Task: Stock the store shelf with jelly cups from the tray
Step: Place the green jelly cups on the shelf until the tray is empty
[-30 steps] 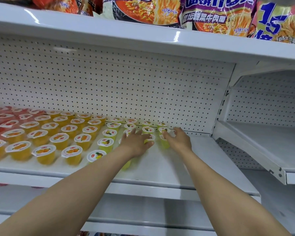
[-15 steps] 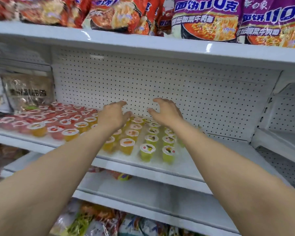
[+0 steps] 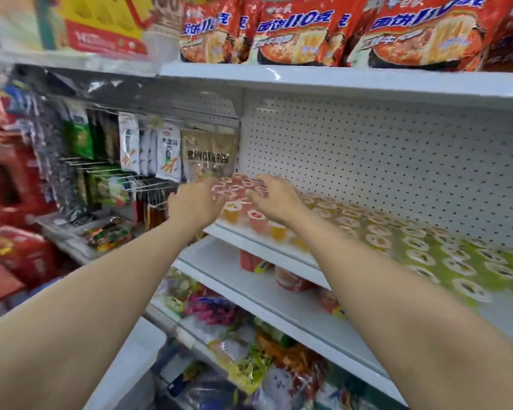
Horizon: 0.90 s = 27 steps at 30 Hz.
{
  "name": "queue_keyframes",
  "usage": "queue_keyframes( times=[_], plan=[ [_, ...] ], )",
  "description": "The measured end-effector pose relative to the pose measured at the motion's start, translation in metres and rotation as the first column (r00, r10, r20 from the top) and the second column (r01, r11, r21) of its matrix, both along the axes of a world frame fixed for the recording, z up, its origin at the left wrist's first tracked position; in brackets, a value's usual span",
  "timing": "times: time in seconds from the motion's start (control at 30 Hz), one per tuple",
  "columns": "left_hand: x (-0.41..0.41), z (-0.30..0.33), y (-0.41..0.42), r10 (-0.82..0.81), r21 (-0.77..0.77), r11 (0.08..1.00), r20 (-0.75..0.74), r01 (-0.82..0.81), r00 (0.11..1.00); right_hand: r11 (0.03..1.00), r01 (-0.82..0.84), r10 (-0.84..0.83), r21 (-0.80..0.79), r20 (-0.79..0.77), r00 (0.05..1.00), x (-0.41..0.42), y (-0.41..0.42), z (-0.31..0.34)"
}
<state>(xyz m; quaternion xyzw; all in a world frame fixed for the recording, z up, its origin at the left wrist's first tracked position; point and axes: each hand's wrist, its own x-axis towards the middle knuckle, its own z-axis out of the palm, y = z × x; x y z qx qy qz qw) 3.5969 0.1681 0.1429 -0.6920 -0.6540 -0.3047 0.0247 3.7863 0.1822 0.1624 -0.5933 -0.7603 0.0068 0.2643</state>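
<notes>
Jelly cups: small round clear-plastic jelly cups (image 3: pixel 379 241) with white foil lids stand in tight rows on the shelf; red and pink ones at the left end, orange in the middle, green toward the right, the right part smeared by blur.
Shelf: a flat white painted-metal shelf board (image 3: pixel 267 247) with a smooth front lip carries the cups; behind it rises a white pegboard back panel (image 3: pixel 382 161) dotted with small round holes.
Left hand: the left hand (image 3: pixel 194 202) reaches over the red cups at the shelf's left end, palm down, fingers spread and slightly bent; it holds nothing that shows, and whether the fingertips touch the lids cannot be told.
Right hand: the right hand (image 3: pixel 274 198) hovers just beside it over the same red cups, fingers loose and splayed, nothing in its grasp.
Above: glossy red crinkled instant-noodle packets (image 3: pixel 293 31) stand along the upper shelf.
Left: shiny hanging snack bags (image 3: pixel 168 152) on thin wire hooks.
Below: lower white shelves with red tubs (image 3: pixel 290 279) and mixed wrapped packets, blurred.
</notes>
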Motion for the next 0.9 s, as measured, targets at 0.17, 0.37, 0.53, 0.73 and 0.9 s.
queue_keyframes(
  times=[0.17, 0.37, 0.53, 0.73, 0.9],
  plan=[
    [-0.094, -0.034, -0.004, 0.101, -0.077, 0.992, -0.022, -0.102, 0.995, 0.99, -0.111, 0.106, -0.09, -0.053, 0.993, -0.095, 0.017, -0.033],
    [-0.186, -0.089, 0.008, 0.197, -0.21, 0.958, -0.018, -0.197, 0.98, 0.953, -0.225, 0.232, -0.205, 0.011, 0.973, -0.179, 0.047, -0.083],
    [-0.25, -0.149, 0.027, 0.299, -0.32, 0.909, 0.058, -0.266, 0.953, 0.893, -0.305, 0.335, -0.332, 0.037, 0.942, -0.252, 0.09, -0.14],
    [-0.327, -0.251, 0.061, 0.432, -0.449, 0.823, 0.093, -0.35, 0.897, 0.781, -0.377, 0.445, -0.497, 0.019, 0.896, -0.336, 0.154, -0.236],
    [-0.376, -0.351, 0.096, 0.565, -0.632, 0.683, 0.139, -0.366, 0.813, 0.646, -0.372, 0.5, -0.666, 0.002, 0.866, -0.397, 0.214, -0.342]
  ],
)
